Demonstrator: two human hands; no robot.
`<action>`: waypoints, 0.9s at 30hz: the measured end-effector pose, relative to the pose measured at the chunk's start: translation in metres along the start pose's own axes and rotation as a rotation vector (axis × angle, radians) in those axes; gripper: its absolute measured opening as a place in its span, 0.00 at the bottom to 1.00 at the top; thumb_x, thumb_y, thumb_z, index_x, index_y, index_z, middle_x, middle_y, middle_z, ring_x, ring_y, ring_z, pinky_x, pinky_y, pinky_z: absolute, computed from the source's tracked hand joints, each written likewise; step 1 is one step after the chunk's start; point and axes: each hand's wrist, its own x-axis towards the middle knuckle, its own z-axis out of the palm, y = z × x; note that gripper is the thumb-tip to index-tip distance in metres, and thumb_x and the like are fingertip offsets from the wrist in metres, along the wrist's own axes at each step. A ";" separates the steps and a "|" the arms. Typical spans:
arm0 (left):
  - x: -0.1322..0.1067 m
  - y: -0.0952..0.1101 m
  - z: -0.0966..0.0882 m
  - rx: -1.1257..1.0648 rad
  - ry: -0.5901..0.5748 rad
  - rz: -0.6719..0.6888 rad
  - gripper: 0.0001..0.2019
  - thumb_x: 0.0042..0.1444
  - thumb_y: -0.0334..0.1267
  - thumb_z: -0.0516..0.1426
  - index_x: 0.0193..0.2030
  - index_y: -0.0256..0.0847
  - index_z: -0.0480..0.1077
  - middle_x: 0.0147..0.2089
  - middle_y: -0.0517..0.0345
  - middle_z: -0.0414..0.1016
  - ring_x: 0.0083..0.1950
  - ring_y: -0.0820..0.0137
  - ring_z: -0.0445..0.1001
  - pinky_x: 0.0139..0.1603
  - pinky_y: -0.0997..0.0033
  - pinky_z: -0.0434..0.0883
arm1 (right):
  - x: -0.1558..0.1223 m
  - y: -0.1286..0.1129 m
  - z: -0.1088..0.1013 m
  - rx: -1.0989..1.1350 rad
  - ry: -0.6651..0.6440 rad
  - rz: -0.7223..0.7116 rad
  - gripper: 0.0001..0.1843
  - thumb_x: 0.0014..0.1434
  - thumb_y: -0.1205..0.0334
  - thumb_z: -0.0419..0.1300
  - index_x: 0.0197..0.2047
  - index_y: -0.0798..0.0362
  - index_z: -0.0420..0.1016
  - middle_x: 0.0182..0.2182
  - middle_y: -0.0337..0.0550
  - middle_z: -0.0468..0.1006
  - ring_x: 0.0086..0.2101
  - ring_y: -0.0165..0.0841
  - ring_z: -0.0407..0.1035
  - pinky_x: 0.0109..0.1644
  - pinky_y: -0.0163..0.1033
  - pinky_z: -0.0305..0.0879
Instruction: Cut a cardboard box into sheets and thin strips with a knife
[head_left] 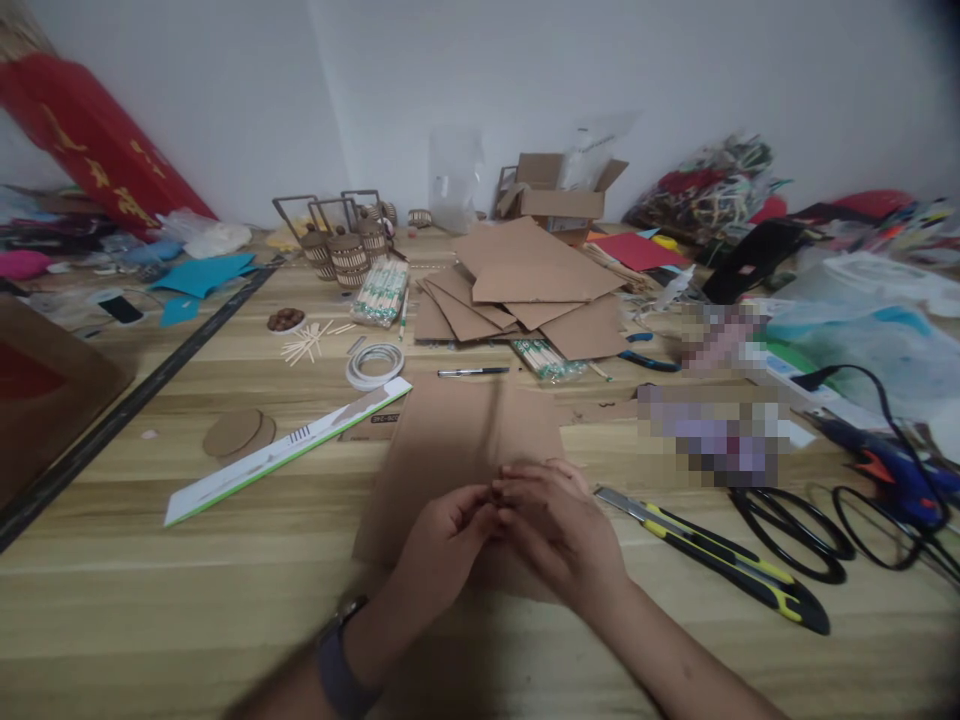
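- Squinting at this one, where's the cardboard sheet (442,440) sitting?

- Flat on the table (112,620), right under the hands. Most of it stretches ahead and leftward. Left hand (448,545) is over the near middle, right hand (562,530) over the near right part.

- Long axis?

- Hard to call, but I'd say away from the person. A darker line (496,410), crease or shadow, runs roughly that way and ends by the fingertips, nearer the right hand.

- Gripping anything?

- Can't tell, tbh. Both are bunched in narrow, tips meeting, right one cupped over. Whatever's between them is hidden.

- And the containers?

- Small dish (292,331) heaped with brown balls (285,316). Clear pack (381,290) full of green-and-white sticks, and a second pack (546,360) poking out from under the cardboard pile (525,270). At the back there's an open box (574,205) with clear plastic (583,165) sticking up, in it or behind it, not sure.
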 end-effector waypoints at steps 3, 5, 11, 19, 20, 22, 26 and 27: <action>0.000 0.001 0.000 0.010 0.022 0.014 0.25 0.57 0.61 0.58 0.44 0.38 0.78 0.41 0.51 0.82 0.44 0.60 0.78 0.44 0.65 0.73 | -0.004 0.002 0.003 -0.044 -0.031 -0.037 0.08 0.65 0.65 0.58 0.46 0.44 0.74 0.41 0.42 0.85 0.45 0.38 0.78 0.55 0.50 0.65; 0.000 0.001 0.001 0.017 0.029 0.001 0.25 0.57 0.60 0.58 0.44 0.39 0.78 0.42 0.51 0.82 0.44 0.60 0.78 0.44 0.64 0.74 | -0.006 0.002 0.005 -0.065 -0.033 -0.049 0.11 0.65 0.68 0.56 0.46 0.43 0.74 0.41 0.41 0.85 0.44 0.37 0.78 0.56 0.50 0.64; 0.000 -0.001 0.003 -0.037 0.055 -0.035 0.19 0.58 0.54 0.59 0.43 0.40 0.78 0.41 0.53 0.82 0.42 0.62 0.79 0.44 0.64 0.75 | -0.008 0.000 0.006 -0.031 -0.013 -0.014 0.11 0.65 0.68 0.56 0.47 0.44 0.74 0.41 0.40 0.85 0.43 0.36 0.79 0.58 0.50 0.62; -0.004 0.003 0.005 -0.110 -0.019 -0.044 0.17 0.59 0.51 0.59 0.44 0.38 0.77 0.38 0.53 0.82 0.37 0.66 0.80 0.41 0.68 0.75 | 0.001 -0.003 -0.002 0.231 0.008 0.334 0.08 0.66 0.61 0.57 0.34 0.47 0.73 0.36 0.42 0.85 0.39 0.36 0.80 0.44 0.42 0.73; -0.005 0.003 0.005 -0.105 -0.028 -0.043 0.17 0.59 0.50 0.59 0.43 0.38 0.77 0.38 0.52 0.82 0.37 0.66 0.80 0.40 0.68 0.75 | 0.002 -0.004 -0.002 0.287 0.024 0.396 0.09 0.67 0.59 0.57 0.33 0.47 0.72 0.35 0.43 0.84 0.38 0.36 0.80 0.40 0.40 0.74; -0.006 0.003 0.005 -0.082 -0.044 -0.037 0.17 0.60 0.51 0.58 0.42 0.38 0.77 0.39 0.51 0.82 0.38 0.66 0.80 0.41 0.68 0.75 | 0.002 -0.004 -0.002 0.372 0.058 0.498 0.10 0.67 0.56 0.57 0.33 0.48 0.71 0.32 0.43 0.84 0.34 0.36 0.80 0.35 0.38 0.74; -0.004 0.000 0.005 -0.103 -0.058 -0.037 0.21 0.58 0.55 0.60 0.47 0.38 0.77 0.42 0.50 0.82 0.42 0.63 0.79 0.44 0.66 0.74 | 0.001 -0.004 -0.001 0.318 0.059 0.439 0.09 0.67 0.58 0.57 0.34 0.47 0.71 0.31 0.40 0.83 0.34 0.36 0.79 0.36 0.39 0.74; -0.003 0.000 0.004 -0.122 -0.057 -0.040 0.24 0.57 0.56 0.61 0.49 0.38 0.76 0.42 0.50 0.81 0.42 0.63 0.79 0.44 0.66 0.74 | 0.000 -0.003 -0.001 0.258 0.043 0.358 0.07 0.67 0.60 0.57 0.35 0.46 0.72 0.32 0.40 0.83 0.35 0.36 0.79 0.40 0.40 0.74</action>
